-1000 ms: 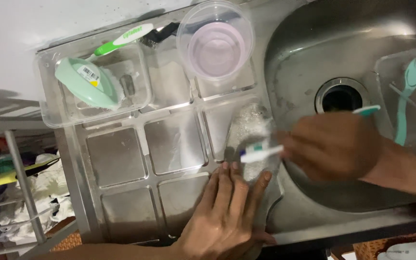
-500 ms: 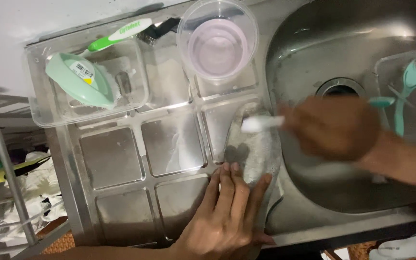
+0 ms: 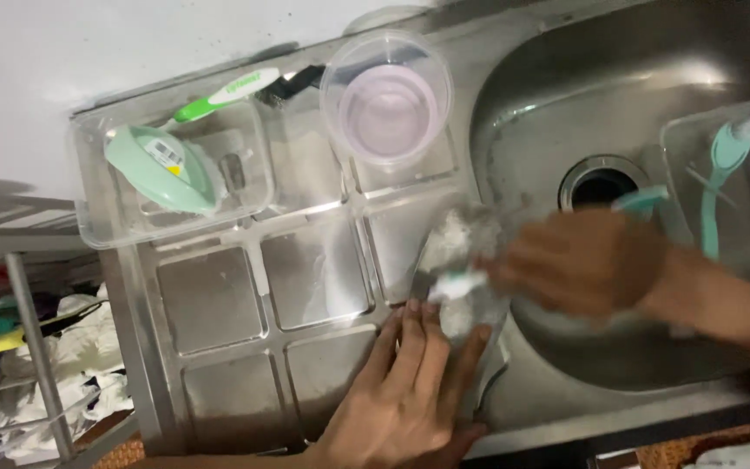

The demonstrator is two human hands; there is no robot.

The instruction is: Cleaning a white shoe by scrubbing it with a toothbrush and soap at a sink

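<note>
A soapy grey oval object (image 3: 457, 239), perhaps a shoe sole or insole, lies on the steel draining board (image 3: 219, 300) at the edge of the sink. My left hand (image 3: 405, 391) presses flat on its near end, fingers together. My right hand (image 3: 579, 260), blurred by motion, grips a toothbrush (image 3: 462, 282) with a white head and teal handle end, its bristles down on the foamy object just above my left fingertips.
A clear tray (image 3: 97, 217) at the board's back left holds a mint-green soap dish (image 3: 162, 169); a green-white toothbrush (image 3: 227, 94) lies across it. A clear round tub (image 3: 386, 97) stands behind. The sink basin (image 3: 583, 95) has a drain (image 3: 601, 184) and a clear container with a teal brush (image 3: 718, 178).
My right hand has drawn the toothbrush back toward me along the soapy object, from its far end to just above my left fingertips. My left hand has stayed pressed in place.
</note>
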